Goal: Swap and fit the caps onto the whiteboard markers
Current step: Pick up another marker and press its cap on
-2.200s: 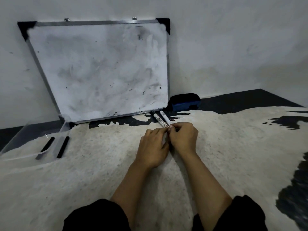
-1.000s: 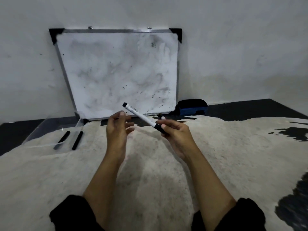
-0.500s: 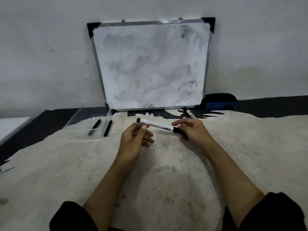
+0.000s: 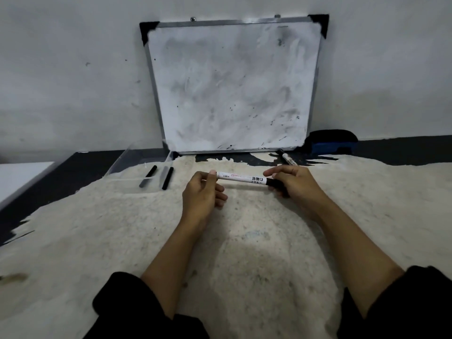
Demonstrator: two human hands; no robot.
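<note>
A white whiteboard marker (image 4: pixel 241 178) with printed text is held level above the rug between both hands. My left hand (image 4: pixel 203 194) pinches its left end with thumb and fingers. My right hand (image 4: pixel 297 183) grips its black capped end (image 4: pixel 275 184). A second white marker (image 4: pixel 288 159) lies on the rug near the board's lower right corner. Two black caps (image 4: pixel 151 172) (image 4: pixel 167 178) and a grey piece rest in a clear tray (image 4: pixel 127 165) at the left.
A smudged whiteboard (image 4: pixel 232 86) leans on the wall behind. A blue and black eraser (image 4: pixel 331 143) sits to its right. The cream and black hide rug (image 4: pixel 232 241) covers a dark floor. My black sleeves fill the bottom edge.
Both hands lifted one marker from the pair on the rug and brought it level. My left hand moved to its left end. The view shifted left.
</note>
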